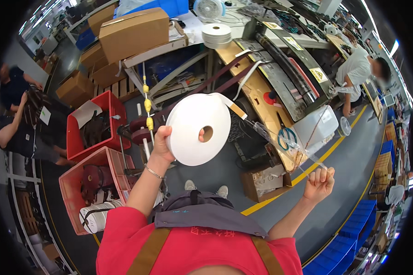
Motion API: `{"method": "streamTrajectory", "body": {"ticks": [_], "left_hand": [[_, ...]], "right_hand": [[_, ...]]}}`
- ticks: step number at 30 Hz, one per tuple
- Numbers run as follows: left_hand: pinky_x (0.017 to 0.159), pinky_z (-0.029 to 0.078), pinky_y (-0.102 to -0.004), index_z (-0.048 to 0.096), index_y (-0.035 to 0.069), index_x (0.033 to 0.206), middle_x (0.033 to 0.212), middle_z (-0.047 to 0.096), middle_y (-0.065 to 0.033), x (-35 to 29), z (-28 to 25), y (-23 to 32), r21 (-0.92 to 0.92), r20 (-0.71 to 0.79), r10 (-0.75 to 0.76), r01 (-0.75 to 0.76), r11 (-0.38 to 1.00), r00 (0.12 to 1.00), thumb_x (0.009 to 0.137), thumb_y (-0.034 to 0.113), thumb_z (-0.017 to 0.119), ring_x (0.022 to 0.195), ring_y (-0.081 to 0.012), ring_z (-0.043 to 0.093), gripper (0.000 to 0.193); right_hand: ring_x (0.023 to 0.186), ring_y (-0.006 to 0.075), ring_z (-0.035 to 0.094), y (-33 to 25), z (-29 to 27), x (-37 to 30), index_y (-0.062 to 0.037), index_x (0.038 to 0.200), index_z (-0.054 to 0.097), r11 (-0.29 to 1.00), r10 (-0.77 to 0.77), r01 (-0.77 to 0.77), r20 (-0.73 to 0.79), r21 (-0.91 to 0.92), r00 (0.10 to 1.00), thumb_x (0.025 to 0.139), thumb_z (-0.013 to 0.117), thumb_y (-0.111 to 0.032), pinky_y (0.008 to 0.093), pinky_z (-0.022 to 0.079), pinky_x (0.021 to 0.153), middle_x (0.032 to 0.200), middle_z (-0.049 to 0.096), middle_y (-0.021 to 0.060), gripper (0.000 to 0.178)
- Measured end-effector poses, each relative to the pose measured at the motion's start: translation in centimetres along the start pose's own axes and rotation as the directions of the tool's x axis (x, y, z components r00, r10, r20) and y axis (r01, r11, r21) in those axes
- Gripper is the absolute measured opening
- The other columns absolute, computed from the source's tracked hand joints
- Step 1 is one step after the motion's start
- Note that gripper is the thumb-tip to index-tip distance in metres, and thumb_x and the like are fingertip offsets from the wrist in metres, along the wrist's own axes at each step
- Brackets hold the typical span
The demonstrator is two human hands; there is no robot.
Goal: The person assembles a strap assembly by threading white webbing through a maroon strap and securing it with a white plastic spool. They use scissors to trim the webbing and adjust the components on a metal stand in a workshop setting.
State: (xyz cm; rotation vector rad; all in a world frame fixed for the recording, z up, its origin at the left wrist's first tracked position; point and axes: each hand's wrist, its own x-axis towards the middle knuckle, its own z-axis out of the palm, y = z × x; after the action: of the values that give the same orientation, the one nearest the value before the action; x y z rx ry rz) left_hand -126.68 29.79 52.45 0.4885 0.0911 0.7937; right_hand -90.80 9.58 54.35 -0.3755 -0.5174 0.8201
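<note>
My left hand (162,143) grips a large flat roll of white tape (190,119) by its edge, with a fingertip showing in the core hole. At the roll's upper right a short end of the tape hangs loose, with a tan patch (237,110) near its tip. From close to that tip a crumpled strip of clear plastic film (303,150) stretches to the right. My right hand (319,184) is closed on the far end of this film, out to the right. Blue-handled scissors (287,139) lie on the wooden bench behind the film.
A roller machine (284,64) stands on the wooden bench (248,103), beside a stack of white rolls (216,35). Red crates (89,162) with dark rolls stand at left. An open carton (266,183) sits under the bench. Other people work at far left and right.
</note>
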Motion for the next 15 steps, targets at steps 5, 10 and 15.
{"method": "streamTrajectory", "body": {"ticks": [5,10,15], "left_hand": [[0.084,0.044,-0.0456,0.030,-0.002,0.127,0.110,0.051,-0.0249,-0.7,-0.2,-1.5,-0.003,-0.110,-0.022,0.021,1.000,0.994,0.058,0.023,0.063,0.088,-0.0385,0.056,0.081],[0.089,0.039,-0.0296,0.033,-0.009,0.125,0.113,0.051,-0.0171,-0.6,1.2,-2.5,0.535,-0.046,-0.356,0.324,0.780,0.933,0.044,0.018,0.068,0.099,-0.0222,0.054,0.093],[0.086,0.038,-0.0272,0.036,-0.005,0.126,0.112,0.052,-0.0122,-0.6,1.6,-4.3,0.622,-0.186,-0.668,0.612,0.488,0.721,0.047,0.019,0.069,0.095,-0.0194,0.053,0.089]], "right_hand": [[0.043,0.0081,0.026,-6.2,-5.0,-0.5,-0.0083,0.068,0.034,0.940,-0.195,0.132,-0.177,-0.315,0.965,0.082,0.044,-0.006,0.0205,0.023,0.037,0.056,0.032,0.0012,0.017],[0.041,0.0057,0.023,-9.6,-11.2,-1.5,-0.0096,0.064,0.034,0.887,-0.250,0.006,-0.467,-0.463,0.848,0.081,0.042,-0.003,0.0189,0.018,0.034,0.055,0.030,-0.0013,0.020],[0.048,0.0054,0.029,-15.7,-17.2,-1.8,-0.0074,0.065,0.035,0.101,-0.630,-0.204,-0.221,-0.974,0.745,0.077,0.044,-0.002,0.0208,0.026,0.042,0.057,0.033,-0.0019,0.017]]}}
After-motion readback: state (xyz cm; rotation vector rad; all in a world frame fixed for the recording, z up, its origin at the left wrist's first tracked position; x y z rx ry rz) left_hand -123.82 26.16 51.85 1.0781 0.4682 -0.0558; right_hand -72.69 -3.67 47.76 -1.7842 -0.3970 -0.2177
